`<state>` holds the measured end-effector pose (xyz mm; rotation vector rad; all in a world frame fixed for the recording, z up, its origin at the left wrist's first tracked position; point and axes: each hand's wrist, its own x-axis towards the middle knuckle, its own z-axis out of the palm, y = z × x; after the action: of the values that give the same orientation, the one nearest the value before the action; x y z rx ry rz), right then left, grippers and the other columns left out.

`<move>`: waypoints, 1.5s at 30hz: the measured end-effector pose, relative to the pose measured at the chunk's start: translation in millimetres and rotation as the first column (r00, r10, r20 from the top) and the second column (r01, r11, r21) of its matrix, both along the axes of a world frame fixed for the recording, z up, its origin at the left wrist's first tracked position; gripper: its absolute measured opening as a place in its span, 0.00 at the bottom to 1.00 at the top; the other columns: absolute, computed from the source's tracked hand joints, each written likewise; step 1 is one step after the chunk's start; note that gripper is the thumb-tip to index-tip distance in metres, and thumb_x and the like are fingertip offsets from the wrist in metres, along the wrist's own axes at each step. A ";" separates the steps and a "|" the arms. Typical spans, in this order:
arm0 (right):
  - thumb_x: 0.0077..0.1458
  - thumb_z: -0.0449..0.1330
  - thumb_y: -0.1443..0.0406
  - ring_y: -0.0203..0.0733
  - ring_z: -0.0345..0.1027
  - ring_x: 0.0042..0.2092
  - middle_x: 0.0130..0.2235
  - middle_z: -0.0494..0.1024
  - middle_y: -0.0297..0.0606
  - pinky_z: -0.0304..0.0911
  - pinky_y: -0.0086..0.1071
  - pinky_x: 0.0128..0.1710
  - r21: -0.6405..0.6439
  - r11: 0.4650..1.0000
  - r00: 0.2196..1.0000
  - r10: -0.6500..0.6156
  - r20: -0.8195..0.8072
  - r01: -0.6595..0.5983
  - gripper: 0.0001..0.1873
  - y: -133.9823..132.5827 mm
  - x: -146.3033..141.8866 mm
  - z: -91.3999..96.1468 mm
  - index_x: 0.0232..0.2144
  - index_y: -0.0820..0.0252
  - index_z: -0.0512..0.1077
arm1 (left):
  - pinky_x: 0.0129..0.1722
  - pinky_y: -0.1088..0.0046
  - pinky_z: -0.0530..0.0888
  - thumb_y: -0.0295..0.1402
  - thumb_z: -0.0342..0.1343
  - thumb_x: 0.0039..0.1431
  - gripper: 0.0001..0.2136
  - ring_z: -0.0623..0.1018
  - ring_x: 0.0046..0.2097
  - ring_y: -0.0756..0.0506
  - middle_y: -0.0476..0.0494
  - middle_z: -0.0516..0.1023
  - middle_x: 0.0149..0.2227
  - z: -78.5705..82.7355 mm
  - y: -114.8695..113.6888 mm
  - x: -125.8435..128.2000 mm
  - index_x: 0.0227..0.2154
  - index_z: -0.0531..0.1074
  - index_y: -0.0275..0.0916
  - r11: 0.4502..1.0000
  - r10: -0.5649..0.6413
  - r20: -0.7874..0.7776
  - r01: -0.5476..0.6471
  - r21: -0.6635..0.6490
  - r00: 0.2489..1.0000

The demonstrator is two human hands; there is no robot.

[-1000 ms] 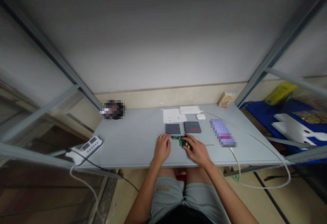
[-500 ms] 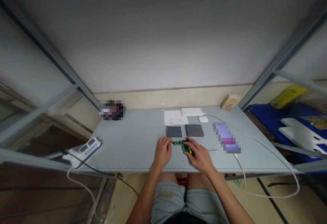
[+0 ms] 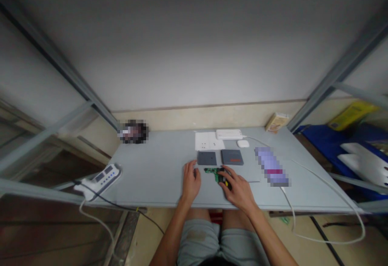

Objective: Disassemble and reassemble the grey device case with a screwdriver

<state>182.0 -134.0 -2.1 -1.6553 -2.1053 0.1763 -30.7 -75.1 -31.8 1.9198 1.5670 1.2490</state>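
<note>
My right hand [image 3: 239,187] is closed around the right part of a small green circuit board [image 3: 210,170], with thumb and fingers at its edges. A black part with a yellow spot [image 3: 226,183] shows between those fingers; its kind I cannot make out. My left hand [image 3: 191,182] rests on the table just left of the board, fingers apart and holding nothing. Beyond the board lie a flat dark grey panel [image 3: 207,158] and a thicker dark grey case [image 3: 232,157] with red marking. A thin grey rod [image 3: 254,181] sticks out to the right behind my right hand.
White paper [image 3: 209,141] with several tiny dark pieces lies further back, near a white power bank-like block [image 3: 229,134] and a small white case [image 3: 243,143]. A blurred phone [image 3: 272,167] with a white cable lies right. A power strip [image 3: 101,181] sits left; a small box [image 3: 277,123] stands back right.
My left hand has come away from the board's left end and moved slightly left. My right hand keeps its grip on the board. The view has shifted slightly.
</note>
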 end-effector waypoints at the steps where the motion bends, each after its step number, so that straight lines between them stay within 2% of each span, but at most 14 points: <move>1: 0.62 0.58 0.62 0.46 0.77 0.41 0.64 0.69 0.42 0.73 0.43 0.45 -0.001 1.000 1.000 -0.006 0.006 0.006 0.19 0.1 -0.3 -0.1 0.55 0.49 0.73 | 0.54 0.57 0.73 0.24 0.47 0.65 0.15 0.73 0.53 0.41 0.37 0.74 0.50 -0.2 -0.3 0.1 0.53 0.67 0.40 1.000 -0.008 -0.008 0.008 -0.002 1.000; 6: 0.61 0.60 0.61 0.47 0.77 0.43 0.61 0.72 0.42 0.73 0.43 0.46 -0.005 1.000 1.000 0.004 -0.003 -0.004 0.19 0.7 -0.3 0.7 0.54 0.49 0.73 | 0.57 0.56 0.71 0.27 0.46 0.67 0.17 0.71 0.57 0.40 0.36 0.73 0.54 -1.4 1.4 0.1 0.57 0.65 0.40 1.000 -0.011 -0.040 0.011 -0.014 0.999; 10: 0.61 0.60 0.60 0.47 0.77 0.44 0.57 0.75 0.42 0.73 0.43 0.46 0.014 1.000 0.999 0.016 -0.047 -0.015 0.17 1.3 0.8 -0.2 0.52 0.50 0.74 | 0.54 0.59 0.74 0.34 0.49 0.69 0.18 0.75 0.52 0.41 0.37 0.74 0.49 1.0 14.5 3.0 0.59 0.65 0.39 0.998 0.021 -0.066 -0.024 -0.052 0.998; 13: 0.62 0.60 0.59 0.46 0.77 0.45 0.56 0.75 0.43 0.74 0.41 0.46 0.044 0.999 0.997 0.021 -0.073 -0.018 0.16 0.4 1.7 -1.4 0.51 0.51 0.74 | 0.48 0.64 0.76 0.38 0.51 0.68 0.17 0.78 0.47 0.42 0.39 0.75 0.46 5.6 27.4 7.1 0.57 0.68 0.41 0.995 0.013 -0.163 -0.030 -0.099 0.987; 17: 0.63 0.59 0.58 0.43 0.78 0.42 0.57 0.74 0.42 0.75 0.38 0.43 0.073 0.997 0.996 0.006 -0.087 0.001 0.14 -1.5 2.0 -0.6 0.50 0.50 0.74 | 0.42 0.69 0.76 0.34 0.48 0.70 0.14 0.79 0.43 0.43 0.40 0.76 0.46 7.6 33.7 8.4 0.54 0.71 0.42 0.994 0.017 -0.265 -0.044 -0.096 0.964; 22: 0.62 0.61 0.55 0.41 0.79 0.38 0.58 0.73 0.42 0.75 0.35 0.37 0.074 0.996 0.994 -0.037 -0.100 0.045 0.16 8.8 -3.3 4.9 0.51 0.50 0.73 | 0.46 0.67 0.76 0.28 0.46 0.69 0.15 0.79 0.44 0.43 0.42 0.78 0.43 2.8 20.9 0.0 0.52 0.73 0.43 0.999 -0.042 -0.291 0.032 -0.038 0.956; 26: 0.61 0.62 0.55 0.42 0.79 0.38 0.55 0.75 0.39 0.76 0.36 0.37 0.051 0.998 0.996 -0.017 -0.088 0.022 0.17 23.9 -13.6 8.3 0.51 0.48 0.73 | 0.48 0.64 0.76 0.27 0.46 0.68 0.16 0.78 0.44 0.42 0.41 0.78 0.42 3.4 12.6 -5.2 0.52 0.73 0.42 0.995 -0.098 -0.297 0.086 -0.052 0.950; 32: 0.62 0.61 0.55 0.44 0.80 0.40 0.57 0.75 0.41 0.76 0.37 0.38 0.112 0.991 0.989 -0.050 -0.140 0.066 0.14 30.3 -24.7 -1.7 0.47 0.50 0.76 | 0.48 0.64 0.76 0.27 0.47 0.68 0.16 0.78 0.45 0.42 0.41 0.78 0.42 5.7 12.7 -7.5 0.53 0.73 0.42 0.991 -0.130 -0.266 0.116 -0.069 0.955; 40: 0.63 0.59 0.52 0.42 0.80 0.38 0.57 0.77 0.44 0.73 0.33 0.38 0.290 0.955 0.981 -0.007 -0.195 0.065 0.14 29.8 -26.4 -14.4 0.39 0.54 0.78 | 0.50 0.66 0.74 0.26 0.48 0.67 0.15 0.78 0.46 0.44 0.42 0.79 0.43 4.8 14.0 -8.3 0.51 0.74 0.40 0.983 -0.158 -0.179 0.138 -0.118 0.971; 45: 0.63 0.59 0.53 0.44 0.80 0.38 0.56 0.78 0.42 0.73 0.35 0.38 0.259 0.965 0.987 -0.001 -0.160 0.043 0.14 28.2 -23.6 -14.5 0.41 0.53 0.77 | 0.46 0.68 0.74 0.26 0.50 0.64 0.14 0.77 0.41 0.44 0.44 0.77 0.38 6.3 12.5 -8.0 0.49 0.75 0.40 0.984 -0.145 -0.177 0.123 -0.125 0.973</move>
<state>158.3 -105.8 -16.6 -1.4575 -1.8996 0.0197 -38.7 -62.6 -25.5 2.0802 1.5304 0.9286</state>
